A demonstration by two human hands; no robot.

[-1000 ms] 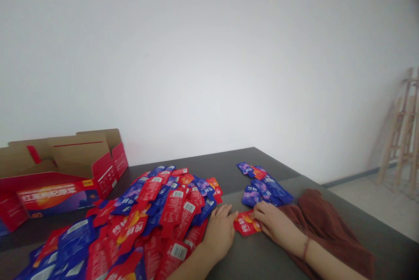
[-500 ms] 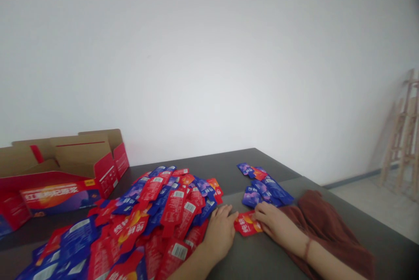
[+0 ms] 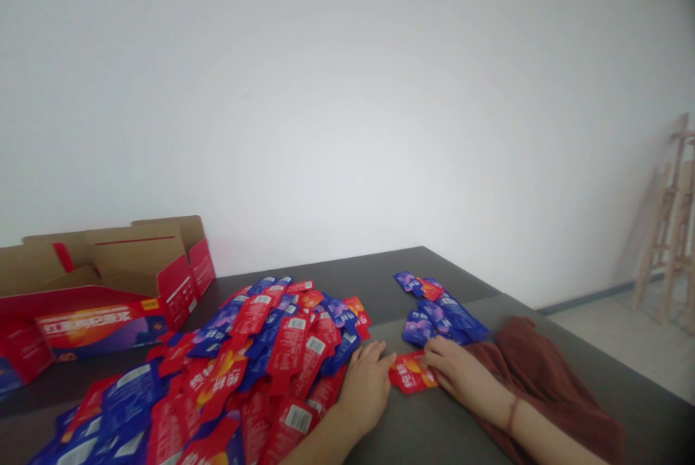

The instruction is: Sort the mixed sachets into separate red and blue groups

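red sachet (image 3: 410, 375) lies partly under right fingers (image 3: 437, 354).

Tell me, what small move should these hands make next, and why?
Probably the right hand should pinch the near end of the red sachet securely: it overlaps that end, while the sachet lies flat on the dark gray table. The left hand has its thumb near the opposite end, though whether it touches is unclear.

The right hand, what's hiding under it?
A red packet on the table pokes out from under the right hand. Its covered end, and anything else beneath the hand, can't be seen.
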